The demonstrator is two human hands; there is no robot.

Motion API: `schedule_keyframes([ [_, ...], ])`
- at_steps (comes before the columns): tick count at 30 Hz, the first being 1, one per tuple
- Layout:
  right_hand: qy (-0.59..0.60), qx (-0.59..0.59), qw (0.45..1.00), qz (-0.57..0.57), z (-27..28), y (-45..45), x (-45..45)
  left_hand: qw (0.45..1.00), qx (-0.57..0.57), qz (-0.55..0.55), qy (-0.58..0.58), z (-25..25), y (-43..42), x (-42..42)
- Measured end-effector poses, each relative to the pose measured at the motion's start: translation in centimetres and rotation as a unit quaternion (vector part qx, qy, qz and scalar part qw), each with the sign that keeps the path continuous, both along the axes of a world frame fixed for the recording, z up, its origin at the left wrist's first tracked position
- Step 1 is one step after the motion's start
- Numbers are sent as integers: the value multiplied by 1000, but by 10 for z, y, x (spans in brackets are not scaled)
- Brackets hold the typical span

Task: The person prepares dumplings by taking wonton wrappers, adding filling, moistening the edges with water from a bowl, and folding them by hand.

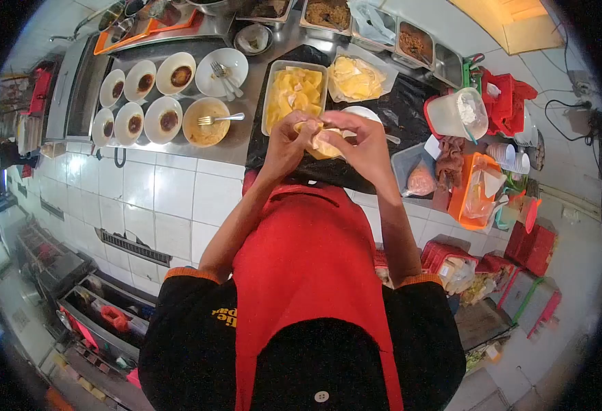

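Both hands meet in front of my chest, over the dark-covered counter. My left hand point(286, 145) pinches one side of a pale yellow dumpling wrapper point(325, 145), and my right hand point(366, 142) grips its other side. The wrapper looks folded; my fingers cover part of it, so any filling is hidden. Just beyond my left hand, a clear rectangular tub point(266, 103) contains many folded yellow pieces point(297, 89). To its right, a stack of flat yellow wrappers point(355, 78) lies on plastic. Behind my right hand a white dish point(362, 111) is partly hidden.
Several white bowls with dark sauce point(168, 120) stand at left, beside a bowl with a fork point(206, 122) and a plate with cutlery point(234, 63). Metal food pans point(414, 42) line the back. At right are a white powder tub point(457, 113) and an orange basket point(475, 195).
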State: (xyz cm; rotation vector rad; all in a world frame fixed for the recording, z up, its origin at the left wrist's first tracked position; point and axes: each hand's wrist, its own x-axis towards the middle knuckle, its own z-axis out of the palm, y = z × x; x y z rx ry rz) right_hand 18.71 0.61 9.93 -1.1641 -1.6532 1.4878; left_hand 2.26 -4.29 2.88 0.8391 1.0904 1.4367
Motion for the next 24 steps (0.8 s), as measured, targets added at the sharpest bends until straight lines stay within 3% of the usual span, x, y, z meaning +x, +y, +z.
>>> schedule_keyframes([
  [7, -76, 46, 995, 48, -15, 4, -14, 1000, -16, -15, -12, -22, -11, -9],
  [9, -160, 116, 978, 65, -43, 11, -19, 997, -78, 1, 8, -37, -11, -11],
  [12, -119, 168, 977, 50, -104, 23, -25, 988, -151, 1, 24, -108, -11, -23],
  [15, -97, 75, 992, 35, -142, 42, -36, 980, -195, 28, 30, -99, -9, -31],
  [16, -126, 96, 987, 25, -144, 47, -41, 980, -196, 31, 30, -97, -8, -36],
  [19, -79, 88, 993, -6, -169, 65, -63, 971, -203, 84, 91, -95, 1, -54],
  [21, -96, 109, 989, -25, -180, 71, -72, 928, -118, 173, 309, -96, 7, -61],
  [24, -56, 67, 994, -61, -207, 75, -82, 923, -79, 160, 340, -88, 11, -60],
])
